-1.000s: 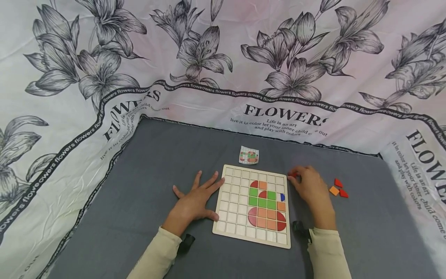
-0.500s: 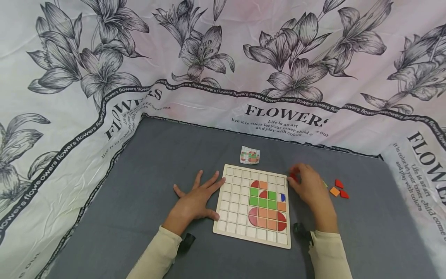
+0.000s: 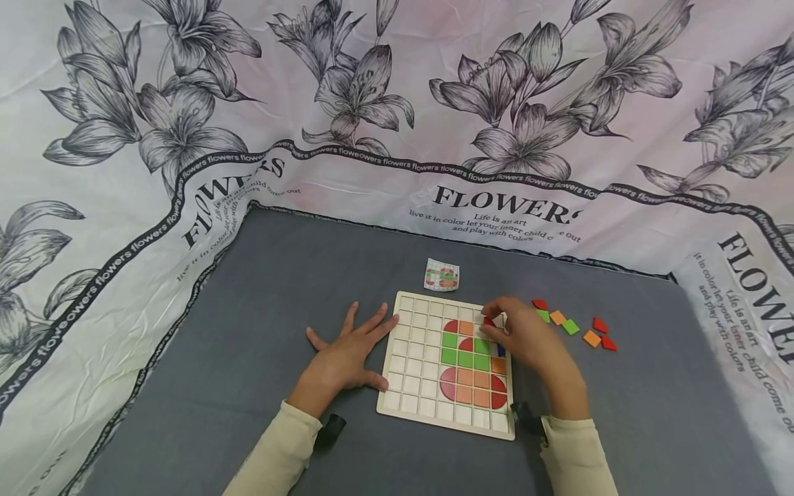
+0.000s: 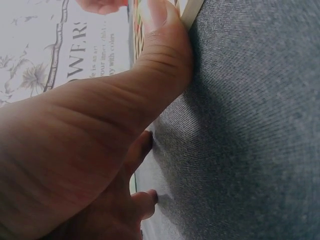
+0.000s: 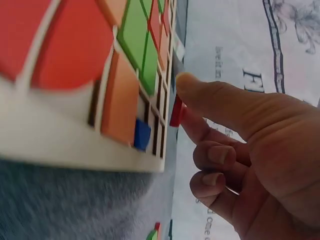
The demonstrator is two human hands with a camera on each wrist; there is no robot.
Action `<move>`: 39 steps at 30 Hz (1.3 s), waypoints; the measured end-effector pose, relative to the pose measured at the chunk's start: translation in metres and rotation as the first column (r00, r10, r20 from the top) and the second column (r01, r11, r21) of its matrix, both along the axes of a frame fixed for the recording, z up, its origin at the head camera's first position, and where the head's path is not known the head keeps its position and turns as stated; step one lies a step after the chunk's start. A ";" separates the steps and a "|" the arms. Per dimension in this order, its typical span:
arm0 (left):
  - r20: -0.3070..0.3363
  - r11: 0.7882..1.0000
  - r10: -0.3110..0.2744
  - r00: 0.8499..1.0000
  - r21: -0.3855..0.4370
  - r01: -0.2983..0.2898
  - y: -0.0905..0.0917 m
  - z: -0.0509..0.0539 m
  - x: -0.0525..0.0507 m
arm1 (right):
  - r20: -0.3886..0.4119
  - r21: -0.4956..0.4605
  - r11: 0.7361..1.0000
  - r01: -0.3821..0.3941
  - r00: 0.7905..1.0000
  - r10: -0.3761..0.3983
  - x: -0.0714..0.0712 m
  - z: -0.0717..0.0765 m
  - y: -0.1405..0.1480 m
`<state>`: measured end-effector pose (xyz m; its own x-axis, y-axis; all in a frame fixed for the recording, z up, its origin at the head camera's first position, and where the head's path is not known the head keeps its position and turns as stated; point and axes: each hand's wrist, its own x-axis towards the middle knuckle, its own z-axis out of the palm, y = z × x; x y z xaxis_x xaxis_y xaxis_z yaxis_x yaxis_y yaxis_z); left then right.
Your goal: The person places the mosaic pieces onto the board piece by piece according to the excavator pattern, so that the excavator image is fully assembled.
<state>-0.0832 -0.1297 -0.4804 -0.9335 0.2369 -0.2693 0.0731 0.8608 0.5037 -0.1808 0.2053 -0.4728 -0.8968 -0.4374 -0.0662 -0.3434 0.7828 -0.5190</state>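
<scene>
Red piece in your right hand, at the board's upper right

Your right hand (image 3: 530, 337) pinches the red piece (image 5: 176, 111) between thumb and index finger, other fingers curled in. Head view puts the piece over the upper right of the board (image 3: 412, 388); right wrist view shows it tilted on edge. Can't tell if it touches the board.

Your left hand (image 3: 344, 359) is spread wide at the board's left side: thumb on the lower left edge, index fingertip at the same edge higher up.

Board lies flat on the grey cloth (image 3: 298, 275). Its filled cells run middle to right: a green block (image 3: 464, 357) with one red inset (image 3: 466, 344), an orange block (image 3: 473, 386) below, rounded reds (image 3: 448, 384) at either end of it. A blue piece (image 5: 142, 135) sits by the right edge, just beyond an orange tile (image 5: 120, 102).

Card (image 3: 442, 275) with a coloured grid lies just past the board's far edge, not touching. Right of your right hand: seven loose pieces (image 3: 570, 326) on the cloth, three red, two green, two orange.
</scene>
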 end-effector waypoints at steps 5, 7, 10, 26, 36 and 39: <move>0.001 1.000 0.001 1.000 0.006 -0.001 -0.001 -0.001 0.000 | -0.019 -0.002 0.998 -0.059 0.998 0.059 0.002 -0.006 -0.007; 0.001 1.000 0.000 1.000 0.009 0.000 -0.001 -0.001 0.000 | -0.035 0.009 0.998 -0.070 0.997 0.070 0.002 -0.008 -0.009; -0.002 1.000 -0.001 1.000 0.010 0.001 -0.001 -0.001 0.000 | -0.042 0.023 0.997 -0.075 0.996 0.076 0.003 -0.009 -0.010; -0.010 1.000 -0.009 1.000 0.019 0.009 -0.002 -0.001 0.002 | -0.039 0.041 0.998 -0.042 0.998 0.044 0.008 -0.008 -0.008; -0.021 1.000 -0.011 1.000 0.021 0.011 -0.002 -0.002 0.001 | -0.031 0.070 0.997 -0.030 0.999 0.033 0.008 -0.007 -0.010; -0.021 1.000 -0.010 1.000 0.015 0.010 -0.002 -0.003 0.001 | -0.016 0.072 0.997 -0.030 0.999 0.031 0.008 -0.007 -0.011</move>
<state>-0.0821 -0.1318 -0.4832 -0.9363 0.2505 -0.2461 0.0925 0.8520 0.5153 -0.1729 0.1946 -0.4794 -0.8844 -0.4592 -0.0834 -0.3760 0.8069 -0.4555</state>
